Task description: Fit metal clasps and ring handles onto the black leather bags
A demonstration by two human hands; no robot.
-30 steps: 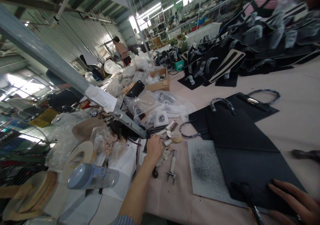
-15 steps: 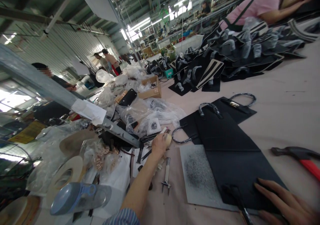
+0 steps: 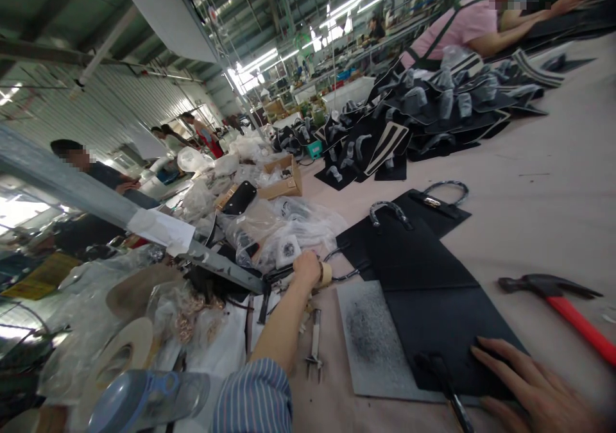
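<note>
My left hand [image 3: 307,270] reaches forward with its fingers curled closed. A small roll of cream tape [image 3: 326,274] lies right beside its knuckles; the fingertips, and whatever they may grip, are hidden. My right hand [image 3: 534,378] rests with fingers spread on a black bag panel [image 3: 440,321]. That panel partly covers a grey slab [image 3: 375,343] with a dark, speckled patch. Plastic-wrapped handles [image 3: 392,212] stick out at its far end, and a dark strap-like piece [image 3: 445,378] lies near the right hand. Between my left forearm and the slab lies a two-pronged metal tool [image 3: 315,346].
A red-handled claw hammer [image 3: 572,311] lies at the right. Bag pieces [image 3: 433,106] are heaped at the back, near a person in pink [image 3: 457,25]. A slanting metal post [image 3: 96,189], plastic bags [image 3: 308,224], a cardboard box [image 3: 283,179] and a bottle [image 3: 149,398] crowd the left.
The camera view has shifted, moving the hammer and bag pieces leftward. My left hand has closed into a fist beside the tape roll, and more striped sleeve shows. My right hand stays on the panel.
</note>
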